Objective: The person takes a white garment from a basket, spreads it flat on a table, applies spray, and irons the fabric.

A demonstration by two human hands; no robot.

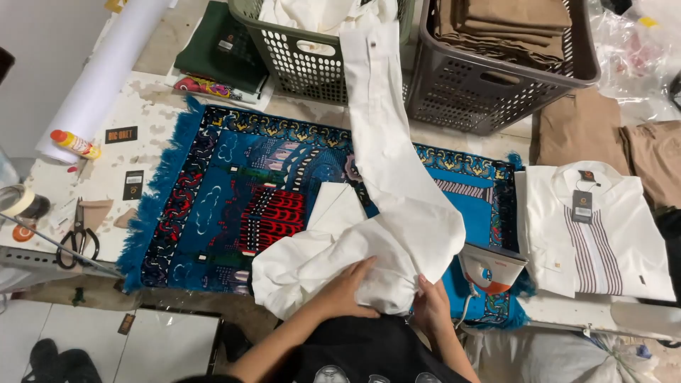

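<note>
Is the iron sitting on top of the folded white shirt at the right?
No: the iron rests on the blue patterned rug, beside the folded white shirt, not on it.
</note>
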